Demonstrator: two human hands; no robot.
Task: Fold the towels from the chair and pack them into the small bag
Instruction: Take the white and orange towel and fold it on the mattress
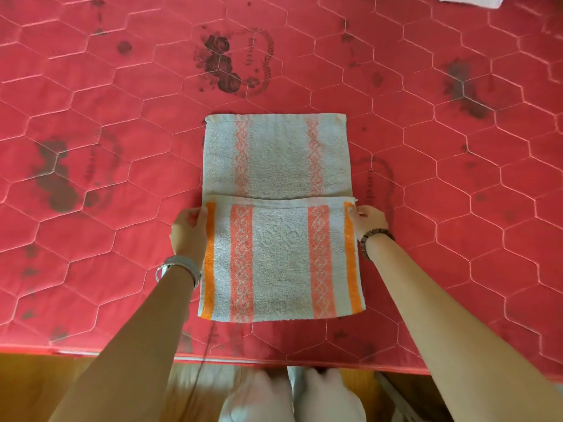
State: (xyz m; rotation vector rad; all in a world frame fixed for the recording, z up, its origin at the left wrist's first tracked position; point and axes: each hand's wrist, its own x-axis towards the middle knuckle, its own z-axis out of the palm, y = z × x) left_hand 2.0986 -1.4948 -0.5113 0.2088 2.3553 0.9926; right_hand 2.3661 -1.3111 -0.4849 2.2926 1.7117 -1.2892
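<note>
A red quilted mattress (441, 208) fills nearly the whole view. Its stitching makes a pattern of hexagons, and dark flower prints are spread over the cloth. Its near edge runs across the bottom of the view, and below it a strip of wooden floor (45, 385) shows. The person's legs (289, 397), in pale clothing, are blurred there at the bottom centre.

The towel (280, 239) lies flat on the mattress, in the middle and close to the near edge. It is white with 2 salmon patterned stripes and 2 orange stripes along its sides. Its near part lies folded on top of itself, with the colours strong. The far part is a single layer with paler stripes. The free edge of the folded part runs straight across the towel, about halfway.

Both forearms reach in from the bottom, 1 on each side of the towel. The left hand (189, 233) grips the left corner of that free edge, its fingers curled against the orange stripe. The right hand (370, 220) pinches the right corner in the same way.

The left wrist has a silver bangle (179, 268), the right wrist a bracelet of dark beads (374, 237). A white thing (470, 0) is cut off at the top edge; I cannot tell what it is.
</note>
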